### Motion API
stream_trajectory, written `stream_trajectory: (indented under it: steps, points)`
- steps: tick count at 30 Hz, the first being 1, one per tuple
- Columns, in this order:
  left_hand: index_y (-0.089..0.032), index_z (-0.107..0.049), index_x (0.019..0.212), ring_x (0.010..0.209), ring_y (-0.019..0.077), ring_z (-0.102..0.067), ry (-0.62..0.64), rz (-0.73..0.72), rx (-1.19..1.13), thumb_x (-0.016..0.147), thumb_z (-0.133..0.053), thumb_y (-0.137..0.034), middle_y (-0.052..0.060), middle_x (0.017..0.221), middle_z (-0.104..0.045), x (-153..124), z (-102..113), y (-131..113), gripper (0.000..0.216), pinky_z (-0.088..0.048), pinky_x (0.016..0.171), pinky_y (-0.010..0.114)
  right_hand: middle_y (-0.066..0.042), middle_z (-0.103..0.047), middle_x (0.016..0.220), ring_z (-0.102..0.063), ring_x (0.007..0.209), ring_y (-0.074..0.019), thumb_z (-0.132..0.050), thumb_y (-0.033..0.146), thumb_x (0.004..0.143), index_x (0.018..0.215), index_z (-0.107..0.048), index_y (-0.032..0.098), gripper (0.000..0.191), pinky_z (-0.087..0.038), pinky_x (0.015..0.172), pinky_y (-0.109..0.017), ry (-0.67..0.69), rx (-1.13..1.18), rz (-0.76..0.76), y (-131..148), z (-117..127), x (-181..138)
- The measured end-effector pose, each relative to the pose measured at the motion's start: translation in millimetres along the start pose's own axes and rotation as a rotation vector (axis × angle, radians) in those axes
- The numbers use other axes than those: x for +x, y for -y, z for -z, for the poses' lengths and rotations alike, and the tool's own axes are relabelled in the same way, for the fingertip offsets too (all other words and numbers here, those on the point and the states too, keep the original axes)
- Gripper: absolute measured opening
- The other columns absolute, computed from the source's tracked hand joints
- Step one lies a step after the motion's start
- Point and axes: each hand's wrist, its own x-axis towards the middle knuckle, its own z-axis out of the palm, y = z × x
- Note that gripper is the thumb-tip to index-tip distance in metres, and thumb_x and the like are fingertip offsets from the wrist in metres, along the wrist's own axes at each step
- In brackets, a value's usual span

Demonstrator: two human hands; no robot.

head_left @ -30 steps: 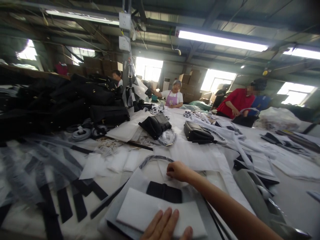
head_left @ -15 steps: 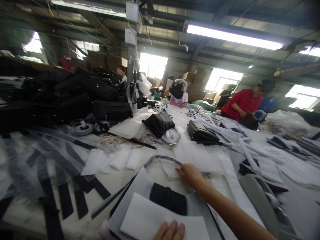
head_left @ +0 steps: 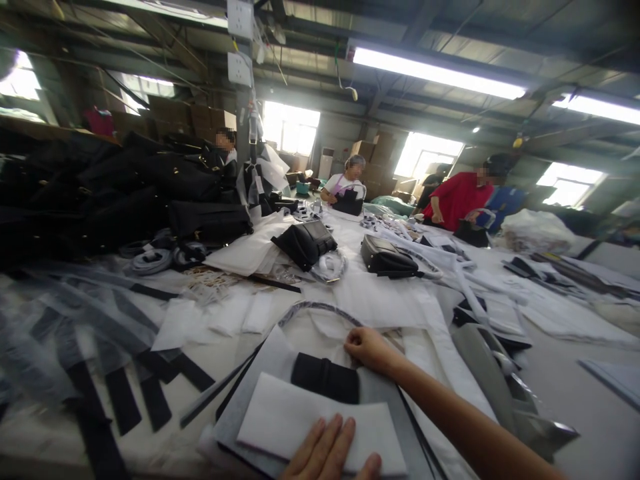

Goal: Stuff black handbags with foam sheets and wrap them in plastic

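My left hand (head_left: 327, 453) lies flat, fingers apart, on a white foam sheet (head_left: 290, 420) at the near edge of the table. That sheet covers a grey bag (head_left: 235, 407) with a small black pouch (head_left: 325, 377) showing at its top. My right hand (head_left: 367, 348) reaches forward past the pouch, fingers curled on thin white wrapping beside the bag's wrapped curved handle (head_left: 313, 308). Whether it pinches the wrapping or only presses it I cannot tell.
Black straps in clear sleeves (head_left: 100, 360) litter the left. A pile of black bags (head_left: 125, 193) rises at the far left. Two black handbags (head_left: 305, 241) (head_left: 387, 257) sit mid-table among white paper. Three people work at the far end. A grey strap (head_left: 487, 373) lies right.
My right hand shifted slightly right, then back toward the pouch. My left hand slid off the frame's bottom and returned onto the foam sheet. The view swung a little.
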Motion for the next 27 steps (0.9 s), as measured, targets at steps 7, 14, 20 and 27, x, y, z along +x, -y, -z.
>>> stream_trajectory:
  steps: [7, 14, 20, 27]
  points:
    - [-0.036, -0.059, 0.133, 0.112, 0.0148, -0.067, 0.228, -0.213, -0.008, 0.102, -0.045, -0.029, -0.001, 0.116, -0.074, 20, 26, 16, 0.034, -0.042, 0.11, 0.031, -0.003, -0.067, 0.096, -0.065, 0.081, -0.0154, -0.062, 0.033, 0.094, 0.099, -0.064, 0.014, 0.019, -0.056, 0.073, -0.034, -0.087, 0.319, 0.007, -7, 7, -14]
    - [-0.034, -0.055, 0.137, 0.112, 0.0152, -0.068, 0.219, -0.25, 0.018, 0.104, -0.04, -0.023, 0.001, 0.117, -0.073, 22, 28, 18, 0.038, -0.047, 0.107, 0.03, 0.0, -0.067, 0.078, -0.067, 0.072, -0.0123, -0.068, 0.038, 0.088, 0.096, -0.06, 0.015, 0.026, -0.053, 0.065, -0.024, -0.075, 0.759, 0.061, -14, 14, -28]
    - [-0.035, -0.054, 0.138, 0.114, 0.015, -0.066, 0.267, -0.254, 0.025, 0.104, -0.038, -0.023, 0.0, 0.122, -0.071, 21, 29, 17, 0.039, -0.048, 0.105, 0.03, 0.003, -0.06, 0.067, -0.055, 0.056, -0.0095, -0.083, 0.05, 0.063, 0.097, -0.066, 0.014, 0.052, -0.043, 0.054, -0.023, 0.011, 0.834, 0.149, -18, 31, -43]
    - [-0.035, -0.051, 0.14, 0.117, 0.0157, -0.065, 0.306, -0.264, 0.035, 0.104, -0.038, -0.023, 0.001, 0.123, -0.07, 23, 31, 16, 0.04, -0.048, 0.105, 0.03, 0.005, -0.059, 0.064, -0.055, 0.061, -0.012, -0.073, 0.049, 0.075, 0.084, -0.062, 0.018, 0.034, -0.042, 0.059, -0.023, -0.037, 0.647, 0.299, -12, 40, -51]
